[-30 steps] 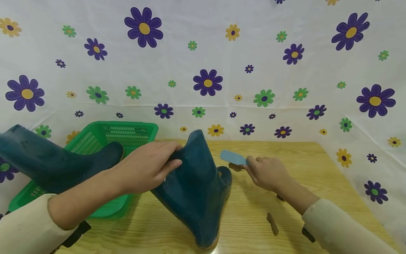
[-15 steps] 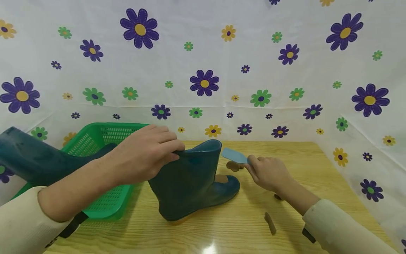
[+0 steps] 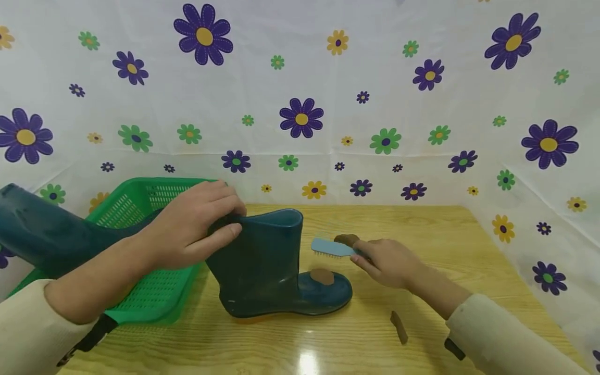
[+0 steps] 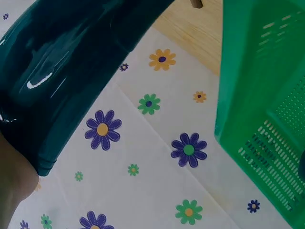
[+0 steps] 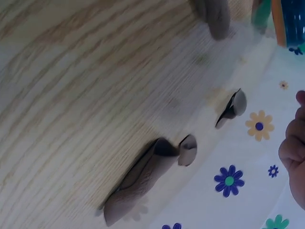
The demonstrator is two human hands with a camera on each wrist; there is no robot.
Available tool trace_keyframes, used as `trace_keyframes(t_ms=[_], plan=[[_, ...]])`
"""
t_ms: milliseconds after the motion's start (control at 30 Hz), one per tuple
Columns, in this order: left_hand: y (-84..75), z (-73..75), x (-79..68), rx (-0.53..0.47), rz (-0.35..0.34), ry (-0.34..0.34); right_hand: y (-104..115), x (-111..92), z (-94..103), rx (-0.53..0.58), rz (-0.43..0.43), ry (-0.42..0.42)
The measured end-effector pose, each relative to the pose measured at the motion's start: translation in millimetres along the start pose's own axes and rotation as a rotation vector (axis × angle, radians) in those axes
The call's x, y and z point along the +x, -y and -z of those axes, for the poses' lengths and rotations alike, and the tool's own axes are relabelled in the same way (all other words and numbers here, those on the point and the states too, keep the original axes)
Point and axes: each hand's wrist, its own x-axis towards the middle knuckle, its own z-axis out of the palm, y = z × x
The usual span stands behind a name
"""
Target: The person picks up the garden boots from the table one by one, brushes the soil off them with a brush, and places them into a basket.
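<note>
A dark teal rubber boot (image 3: 260, 265) stands upright on the wooden table, toe to the right. A flat brown patch (image 3: 322, 276) lies on its instep. My left hand (image 3: 199, 224) holds the back of the boot's top rim, thumb on the near side. The left wrist view shows the boot's shaft (image 4: 62, 71) close up. My right hand (image 3: 386, 263) grips the handle of a light blue brush (image 3: 330, 247), bristles down, above the table and just right of the shaft, apart from the boot. In the right wrist view, only curled fingers (image 5: 295, 143) show at the edge.
A green plastic basket (image 3: 154, 307) stands left, with a second teal boot (image 3: 61, 234) leaning in it. Brown curled scraps lie on the table, one behind the brush (image 3: 347, 239) and one near the front (image 3: 399, 327). A flowered white cloth (image 3: 262, 83) hangs behind.
The boot has gone from tilted, toe away, to standing flat with its toe right. My left hand has shifted left with its rim. The brush has turned bristles down and lowered slightly.
</note>
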Motion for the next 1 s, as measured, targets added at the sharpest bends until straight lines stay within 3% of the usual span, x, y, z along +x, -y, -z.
trace_keyframes(t_ms=[133, 300, 433, 733, 1000], plan=[[-11.0, -7.8, 1.6, 0.056, 0.046, -0.091, 14.7, 4.0, -1.0, 0.092, 0.08, 0.055], [-20.4, -11.2, 4.1, 0.138, 0.113, -0.091, 28.4, 11.5, -0.7, 0.068, 0.142, 0.107], [-20.8, -11.5, 4.1, 0.15, 0.1, -0.102, 30.1, 14.3, -1.0, -0.008, 0.168, 0.119], [-17.2, -22.8, 5.1, 0.183, 0.023, -0.236, 16.6, 1.3, 3.8, -0.038, 0.201, 0.086], [-12.9, -27.0, 3.7, 0.179, 0.031, -0.275, 7.7, -4.9, 15.4, -0.067, 0.235, 0.082]])
